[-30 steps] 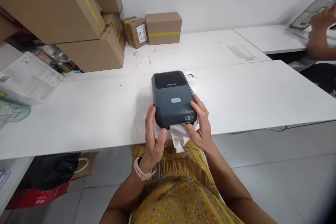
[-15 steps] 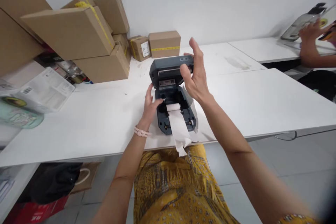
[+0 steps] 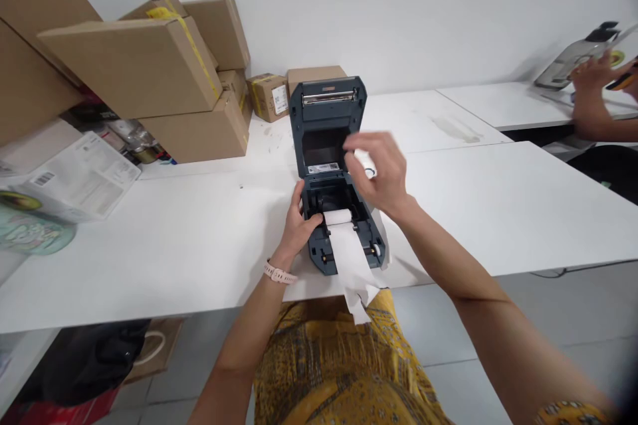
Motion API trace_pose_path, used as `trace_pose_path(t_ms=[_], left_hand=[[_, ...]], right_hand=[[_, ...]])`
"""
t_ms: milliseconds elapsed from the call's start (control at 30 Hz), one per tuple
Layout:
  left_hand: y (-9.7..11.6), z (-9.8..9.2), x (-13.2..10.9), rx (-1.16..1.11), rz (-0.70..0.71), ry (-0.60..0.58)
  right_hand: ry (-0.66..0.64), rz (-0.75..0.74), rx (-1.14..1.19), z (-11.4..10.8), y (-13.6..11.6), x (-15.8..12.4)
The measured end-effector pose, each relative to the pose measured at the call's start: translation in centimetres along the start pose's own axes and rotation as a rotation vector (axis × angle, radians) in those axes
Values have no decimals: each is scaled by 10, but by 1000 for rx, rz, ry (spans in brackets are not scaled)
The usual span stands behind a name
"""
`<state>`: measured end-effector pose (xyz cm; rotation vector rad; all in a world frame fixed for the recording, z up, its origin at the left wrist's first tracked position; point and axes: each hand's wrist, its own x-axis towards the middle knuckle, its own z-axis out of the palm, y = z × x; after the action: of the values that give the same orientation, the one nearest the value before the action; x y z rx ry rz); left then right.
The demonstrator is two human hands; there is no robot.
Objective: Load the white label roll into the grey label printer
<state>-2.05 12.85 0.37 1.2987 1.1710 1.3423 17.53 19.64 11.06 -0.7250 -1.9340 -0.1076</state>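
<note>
A dark grey label printer (image 3: 313,239) stands on the white table with its lid (image 3: 326,106) raised and tilted back. Inside lies a small white paper roll (image 3: 337,216). Its torn paper strip (image 3: 351,255) runs out over the front and past the table edge. My left hand (image 3: 298,226) grips the printer's left side, thumb over the rim near the roll. To the right of the lid is my right hand (image 3: 381,169), blurred, its fingers curved and the thumb apart from them. A white round thing (image 3: 366,161) shows through that gap, partly hidden.
Cardboard boxes (image 3: 134,70) are stacked at the left, and a smaller taped box (image 3: 269,98) stands behind the printer. A white carton (image 3: 80,176) and a mint-green container (image 3: 37,229) are at far left. Another person's hand (image 3: 593,80) is near a pump bottle (image 3: 573,56) at far right.
The printer's lid has swung further up and back. My right hand has come away from the lid and its fingers have curled. My left hand stays at the printer's left side.
</note>
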Motion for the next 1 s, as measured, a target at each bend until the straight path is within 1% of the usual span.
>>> trace_pose_path(t_ms=[33,100,133,167,200,233,300,367,433,500,567,600,633,700,767,800,833,900,1000], left_hand=[[1,0,0,12,12,5],[2,0,0,34,43,6],[2,0,0,40,55,7],[2,0,0,42,63,9],[2,0,0,42,68,12],[2,0,0,41,73,13],[3,-1,0,44,90,10],[3,-4,0,55,104,-3],[4,-9,1,53,96,-30],[5,-13,1,47,85,-64],[6,-17,1,54,88,-88],[6,-18,1,64,93,-92],[7,-18,1,75,97,-93],[7,-18,1,90,99,-89],[6,-18,0,103,100,-83],[6,-17,0,108,99,-79],[5,-17,0,112,97,-74],[4,-17,0,120,93,-61],[3,-17,1,129,98,-53]], right_hand=[[-132,-20,47,1,-3,-9],[-441,-40,106,4,-5,-26],[-571,-46,112,6,-5,-32],[-668,-58,110,8,-4,-38],[-734,-72,104,11,-3,-42],[-772,-85,99,13,-2,-46],[-805,-97,107,17,-1,-51],[-810,-88,145,18,1,-53],[-818,-67,223,14,3,-51],[-827,-39,344,5,7,-49],[-802,27,503,-10,16,-48],[-753,79,592,-20,23,-50],[-671,137,679,-29,32,-53],[-447,239,824,-47,52,-63],[-245,318,904,-62,73,-78],[-185,361,931,-66,83,-86],[-159,414,952,-70,92,-94],[-170,546,976,-72,105,-108],[-274,745,967,-66,113,-124]])
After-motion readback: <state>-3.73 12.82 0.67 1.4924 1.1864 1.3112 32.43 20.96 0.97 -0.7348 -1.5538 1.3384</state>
